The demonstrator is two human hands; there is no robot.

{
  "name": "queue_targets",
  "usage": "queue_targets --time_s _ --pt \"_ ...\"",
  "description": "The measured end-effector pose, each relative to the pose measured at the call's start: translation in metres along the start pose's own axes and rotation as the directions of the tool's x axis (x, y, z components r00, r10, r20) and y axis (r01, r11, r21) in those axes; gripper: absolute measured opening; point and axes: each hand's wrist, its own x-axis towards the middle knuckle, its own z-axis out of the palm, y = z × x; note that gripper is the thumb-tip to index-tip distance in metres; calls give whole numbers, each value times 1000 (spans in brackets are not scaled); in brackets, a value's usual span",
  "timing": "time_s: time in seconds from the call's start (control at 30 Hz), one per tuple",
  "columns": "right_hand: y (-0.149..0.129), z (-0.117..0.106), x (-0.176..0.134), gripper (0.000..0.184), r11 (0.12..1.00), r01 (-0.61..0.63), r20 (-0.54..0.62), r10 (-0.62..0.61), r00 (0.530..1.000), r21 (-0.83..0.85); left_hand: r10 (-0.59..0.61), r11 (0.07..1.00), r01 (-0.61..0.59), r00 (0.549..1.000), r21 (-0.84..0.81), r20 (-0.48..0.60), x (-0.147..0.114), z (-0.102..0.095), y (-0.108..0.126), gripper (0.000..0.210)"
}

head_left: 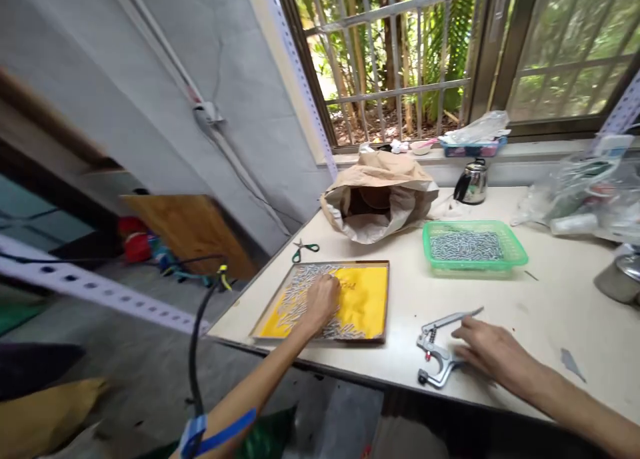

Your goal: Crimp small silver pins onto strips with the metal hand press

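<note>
My left hand (323,300) is over a shallow tray (387,302) lined with yellow, its fingers curled down among small silvery metal pieces (295,299). The fingertips are hidden, so whatever they pinch does not show. On the right, my right hand (493,349) is at silver hand pliers (434,349) with a C-shaped jaw, lying near the table's front edge. Its fingers bend over the lower handle, while the upper handle sticks out above them. Behind, a green plastic basket (514,253) holds many similar metal pieces.
Small green-handled scissors (306,248) lie behind the tray. A crumpled brown paper bag (380,195) gapes open at the back, beside a metal kettle (471,181). Plastic bags (590,192) and a metal pot (620,275) occupy the right. A black cable (196,339) rises by my left forearm.
</note>
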Motion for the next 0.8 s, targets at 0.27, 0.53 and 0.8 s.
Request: queue_targets --time_s 0.27,0.53,0.8 --pt "-19 29 -29 14 978 -206 117 209 971 -36 451 767 -403 892 -500 -28 -89 24 94 14" --pt "-23 24 -27 17 978 -209 137 209 968 -16 583 801 -554 808 -228 83 -107 57 93 23" --pt "-20 32 -31 22 992 -122 68 123 990 -17 332 796 -107 900 -595 282 -106 40 106 14"
